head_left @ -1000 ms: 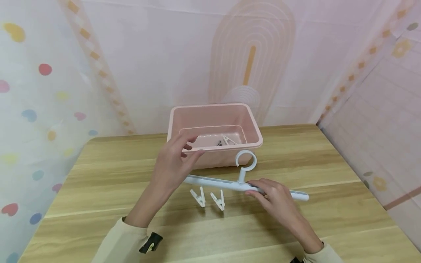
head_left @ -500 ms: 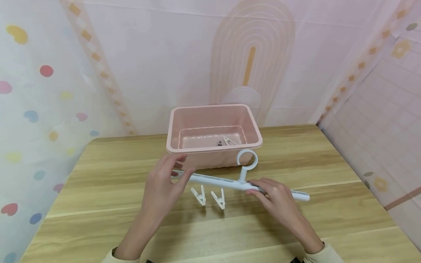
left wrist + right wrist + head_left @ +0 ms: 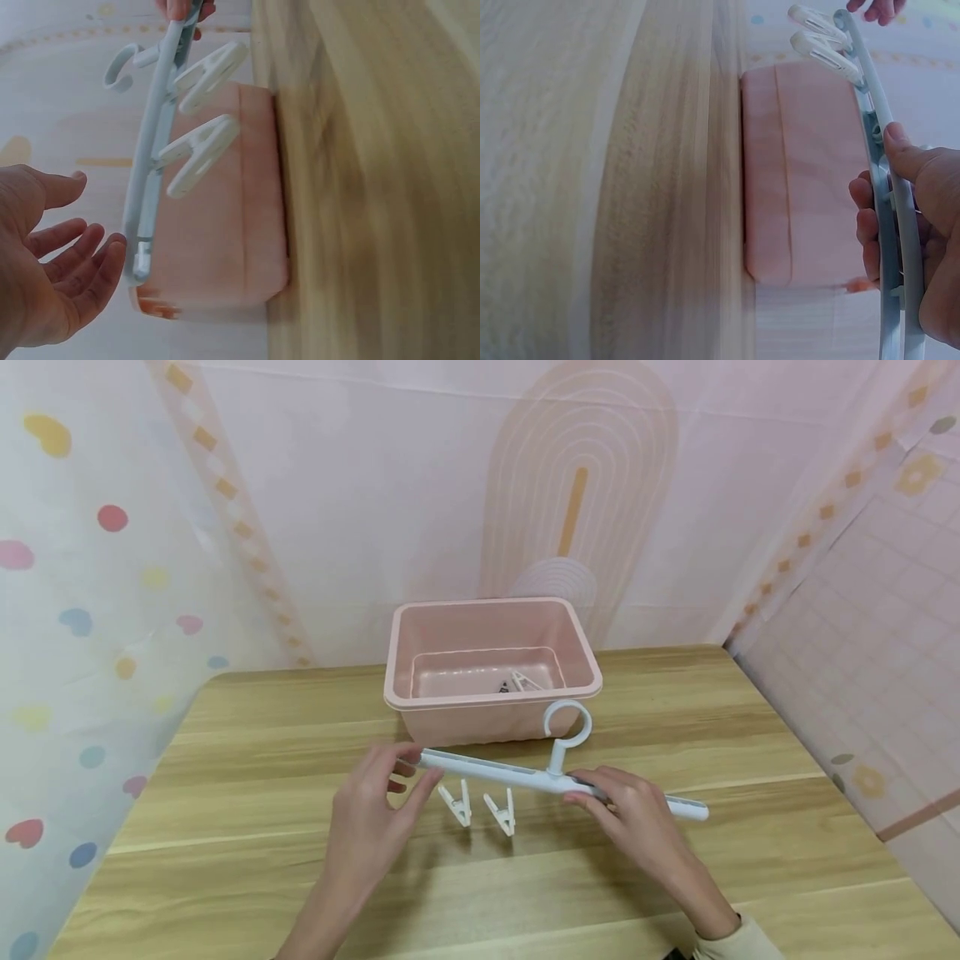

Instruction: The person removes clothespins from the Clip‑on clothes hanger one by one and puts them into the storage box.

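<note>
My right hand (image 3: 633, 814) grips a pale blue clothes hanger (image 3: 480, 767) just right of its hook, thumb in front and fingers behind. The hanger is held up off the table, its hook pointing up and its left end slightly higher. From its left half hang two white clips, the left clip (image 3: 202, 154) and the right clip (image 3: 214, 71), with their legs downward. Beside the hanger's left end is my left hand (image 3: 371, 806), thumb and fingers apart. In the left wrist view its fingertips come very close to that end; whether they touch, I cannot tell.
A pink plastic bin (image 3: 491, 722) stands behind the hanger on the wooden table (image 3: 262, 793). Inside it lie a white clip (image 3: 525, 681) and a small dark piece. A patterned cloth backdrop (image 3: 375, 485) rises behind and on both sides.
My left hand has come down and back from the bin's front rim to the hanger's left end. The right hand and the hanger stay nearly in place.
</note>
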A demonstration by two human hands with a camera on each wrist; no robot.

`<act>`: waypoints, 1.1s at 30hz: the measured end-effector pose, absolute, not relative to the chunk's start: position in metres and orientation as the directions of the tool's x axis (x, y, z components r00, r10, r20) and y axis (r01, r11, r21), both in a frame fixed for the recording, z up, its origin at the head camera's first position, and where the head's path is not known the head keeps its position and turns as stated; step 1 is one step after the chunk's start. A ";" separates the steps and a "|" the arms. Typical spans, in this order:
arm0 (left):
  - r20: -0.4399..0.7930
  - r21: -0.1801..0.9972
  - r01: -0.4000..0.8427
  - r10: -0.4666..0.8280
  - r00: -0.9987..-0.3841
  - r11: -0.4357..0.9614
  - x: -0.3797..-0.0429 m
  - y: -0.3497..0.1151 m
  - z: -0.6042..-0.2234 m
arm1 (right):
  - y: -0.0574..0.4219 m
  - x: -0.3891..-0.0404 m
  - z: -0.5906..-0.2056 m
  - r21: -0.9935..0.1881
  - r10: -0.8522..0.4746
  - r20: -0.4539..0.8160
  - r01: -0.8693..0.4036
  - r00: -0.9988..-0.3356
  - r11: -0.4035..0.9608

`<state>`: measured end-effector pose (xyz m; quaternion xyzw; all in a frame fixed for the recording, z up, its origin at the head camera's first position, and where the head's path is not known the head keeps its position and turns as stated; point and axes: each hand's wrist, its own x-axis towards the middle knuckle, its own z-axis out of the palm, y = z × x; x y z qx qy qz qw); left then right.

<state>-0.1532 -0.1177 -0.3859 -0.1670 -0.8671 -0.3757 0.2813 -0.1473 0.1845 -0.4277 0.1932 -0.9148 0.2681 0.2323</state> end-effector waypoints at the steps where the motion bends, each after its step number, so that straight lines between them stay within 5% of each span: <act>1: 0.605 0.562 0.491 0.073 -0.792 0.665 -0.152 -0.117 -0.388 | 0.184 -0.147 -0.428 -0.402 -0.229 0.526 -0.477 -0.819 0.782; 8: 0.533 0.625 0.414 0.026 -0.846 0.661 -0.146 -0.111 -0.401 | 0.183 -0.149 -0.426 -0.395 -0.232 0.534 -0.482 -0.813 0.782; 22: 0.198 0.836 0.140 -0.054 -0.979 0.531 -0.140 -0.099 -0.410 | 0.182 -0.150 -0.426 -0.402 -0.230 0.532 -0.482 -0.815 0.778; 33: -0.024 0.975 -0.023 0.000 -1.000 0.219 -0.145 -0.100 -0.417 | 0.178 -0.150 -0.425 -0.412 -0.227 0.528 -0.481 -0.818 0.774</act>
